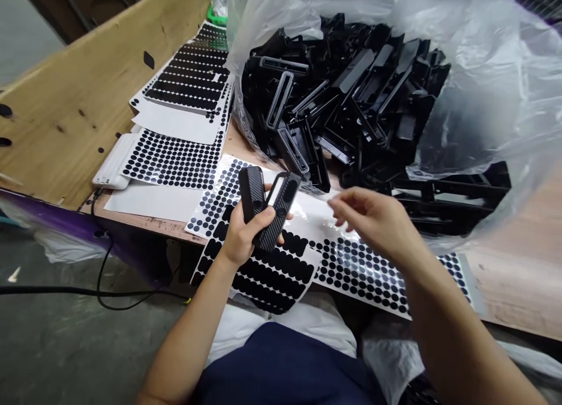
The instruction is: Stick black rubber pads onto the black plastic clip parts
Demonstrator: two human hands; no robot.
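Observation:
My left hand (246, 232) is closed around two black carbon-pattern plastic parts (267, 203), held upright and fanned apart above a sheet of black oval stickers (272, 276). My right hand (373, 218) hovers just right of them, fingers curled and pinched together; whether a small sticker is between the fingertips is too small to make out. Below it lies a sheet of black round dot stickers (360, 270).
A large clear plastic bag (483, 100) full of black plastic parts (351, 95) fills the table's back right. More sticker sheets (184, 118) lie stacked at the left beside a wooden board (88, 95). A white box (112, 171) and a black cable (105, 276) are at the table's left edge.

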